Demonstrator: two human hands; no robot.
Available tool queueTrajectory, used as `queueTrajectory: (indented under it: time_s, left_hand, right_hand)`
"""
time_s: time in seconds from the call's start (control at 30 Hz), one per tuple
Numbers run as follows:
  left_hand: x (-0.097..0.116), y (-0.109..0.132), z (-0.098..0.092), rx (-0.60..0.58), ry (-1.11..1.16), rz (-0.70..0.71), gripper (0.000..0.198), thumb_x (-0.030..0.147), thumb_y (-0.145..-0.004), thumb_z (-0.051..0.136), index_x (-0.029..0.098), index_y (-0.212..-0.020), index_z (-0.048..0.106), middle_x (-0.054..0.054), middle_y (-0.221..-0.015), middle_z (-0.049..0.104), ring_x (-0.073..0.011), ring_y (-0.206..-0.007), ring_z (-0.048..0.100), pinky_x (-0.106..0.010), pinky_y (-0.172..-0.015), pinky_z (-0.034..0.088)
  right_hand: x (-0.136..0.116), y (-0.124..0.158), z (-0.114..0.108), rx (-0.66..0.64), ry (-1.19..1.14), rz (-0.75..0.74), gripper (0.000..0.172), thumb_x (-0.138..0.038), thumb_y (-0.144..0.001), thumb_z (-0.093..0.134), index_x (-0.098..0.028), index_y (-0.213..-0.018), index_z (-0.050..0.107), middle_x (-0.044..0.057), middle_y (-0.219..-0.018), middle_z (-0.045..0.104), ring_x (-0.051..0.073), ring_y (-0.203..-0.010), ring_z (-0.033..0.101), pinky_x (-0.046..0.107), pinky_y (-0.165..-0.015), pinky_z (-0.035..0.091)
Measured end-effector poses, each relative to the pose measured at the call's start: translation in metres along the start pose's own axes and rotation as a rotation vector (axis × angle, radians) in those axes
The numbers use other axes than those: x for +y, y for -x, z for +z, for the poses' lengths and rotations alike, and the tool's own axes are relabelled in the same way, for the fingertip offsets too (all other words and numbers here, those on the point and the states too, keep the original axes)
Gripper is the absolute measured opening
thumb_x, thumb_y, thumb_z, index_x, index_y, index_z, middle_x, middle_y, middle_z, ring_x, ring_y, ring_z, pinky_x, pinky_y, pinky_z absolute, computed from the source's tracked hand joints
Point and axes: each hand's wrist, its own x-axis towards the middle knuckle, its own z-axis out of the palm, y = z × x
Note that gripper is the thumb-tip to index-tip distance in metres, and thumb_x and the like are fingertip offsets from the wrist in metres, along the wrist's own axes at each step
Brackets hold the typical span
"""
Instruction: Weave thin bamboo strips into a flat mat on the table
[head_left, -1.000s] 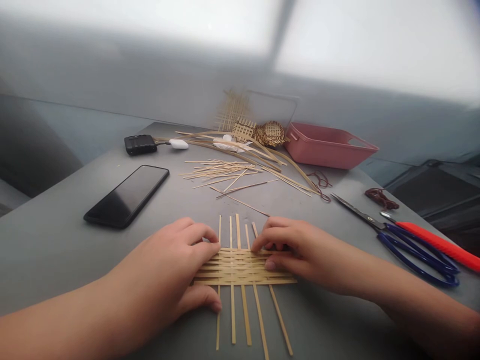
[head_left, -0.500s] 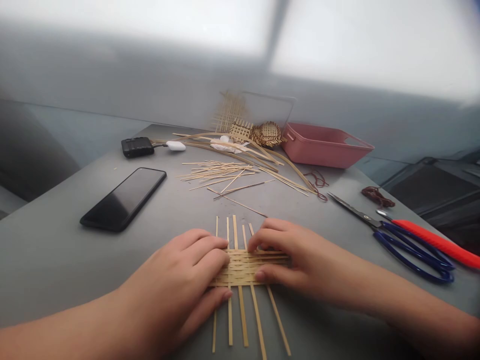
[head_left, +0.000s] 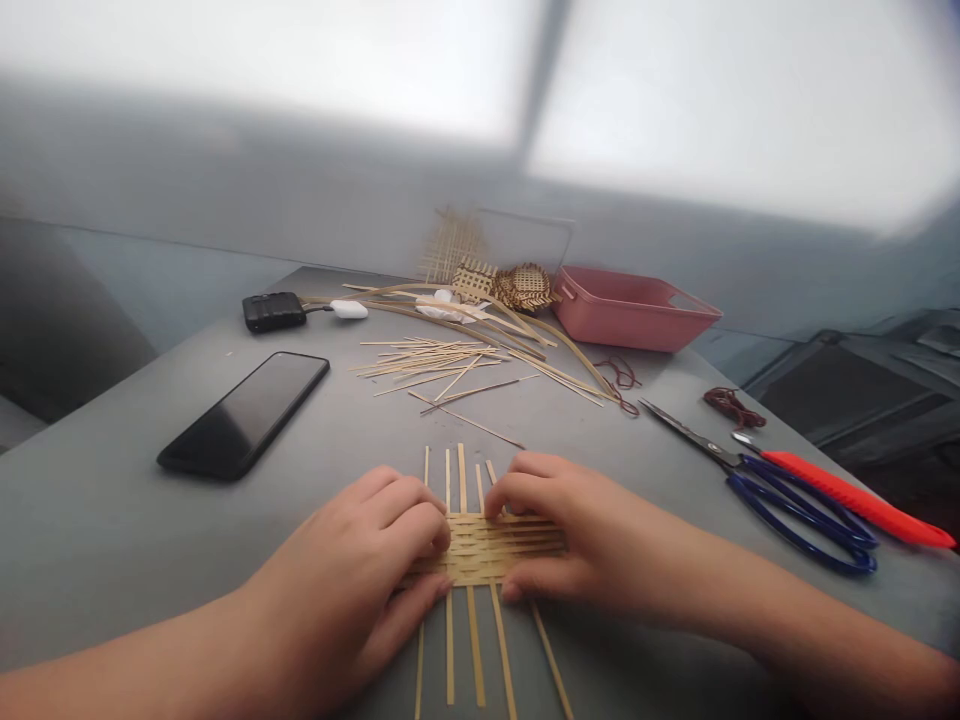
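Woven mat (head_left: 471, 550) is grasped from both sides by left fingers (head_left: 421, 525) and right fingers (head_left: 517, 491), curled, partly spread.

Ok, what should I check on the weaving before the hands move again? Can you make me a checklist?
1. Left hand on the woven piece: ok, it covers the left part.
2. Right hand on it too: ok, fingers near the far edge, thumb near the close edge.
3. Far ends of the lengthwise strips level: not ok, some poke out further.
4. Every crossing snug: cannot tell, the hands hide some.
5. Scissors out of the way: ok, on the table to the right, apart from both hands.
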Motion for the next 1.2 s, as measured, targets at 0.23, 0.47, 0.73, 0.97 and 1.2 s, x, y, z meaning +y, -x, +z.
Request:
queueTrajectory:
  time_s: [0.23, 0.47, 0.73, 0.97, 1.2]
  left_hand:
    - [0.002, 0.000, -0.003, 0.016, -0.007, 0.030, 0.015, 0.016, -0.094, 0.046, 0.021, -0.095, 0.061, -0.006, -0.101, 0.063, -0.0238, -0.091, 0.054, -0.037, -0.082, 0.049]
    - [-0.002, 0.002, -0.006, 0.023, -0.017, 0.081, 0.010, 0.018, -0.092, 0.051, 0.020, -0.096, 0.060, -0.006, -0.105, 0.065, -0.0246, -0.093, 0.055, -0.038, -0.084, 0.050]
    - [-0.034, -0.002, 0.027, 0.242, -0.103, 0.250, 0.010, 0.023, -0.083, 0.057, 0.023, -0.092, 0.054, -0.005, -0.100, 0.067, -0.0229, -0.084, 0.056, -0.034, -0.077, 0.050]
    - [-0.037, -0.004, 0.031, 0.280, -0.108, 0.285, 0.015, 0.021, -0.082, 0.060, 0.023, -0.095, 0.053, -0.003, -0.099, 0.067, -0.0227, -0.083, 0.057, -0.033, -0.075, 0.049]
    - [-0.037, -0.003, 0.029, 0.290, -0.086, 0.283, 0.014, 0.024, -0.084, 0.058, 0.024, -0.097, 0.055, -0.004, -0.101, 0.068, -0.0233, -0.086, 0.057, -0.034, -0.078, 0.049]
  right_hand:
    - [0.004, -0.054, -0.043, 0.480, -0.034, -0.035, 0.021, -0.036, -0.087, 0.064, -0.017, -0.080, 0.067, -0.002, -0.065, 0.059, 0.011, -0.060, 0.049, 0.024, -0.056, 0.036]
    - [0.019, -0.158, -0.068, 0.451, 0.114, -0.062, 0.010, -0.024, -0.088, 0.066, -0.015, -0.086, 0.069, 0.001, -0.075, 0.065, 0.013, -0.071, 0.058, 0.026, -0.067, 0.044]
    - [0.025, -0.199, -0.060, 0.197, 0.293, -0.138, 0.024, -0.032, -0.096, 0.060, -0.015, -0.113, 0.063, 0.007, -0.114, 0.066, 0.020, -0.096, 0.066, 0.040, -0.083, 0.056]
    - [0.036, -0.202, -0.051, 0.143, 0.405, -0.168, 0.026, -0.033, -0.097, 0.059, -0.016, -0.117, 0.062, 0.008, -0.117, 0.065, 0.020, -0.098, 0.065, 0.041, -0.084, 0.056]
    - [0.035, -0.207, -0.061, 0.216, 0.564, -0.206, 0.025, -0.032, -0.096, 0.059, -0.017, -0.116, 0.063, 0.008, -0.119, 0.064, 0.021, -0.102, 0.064, 0.042, -0.088, 0.055]
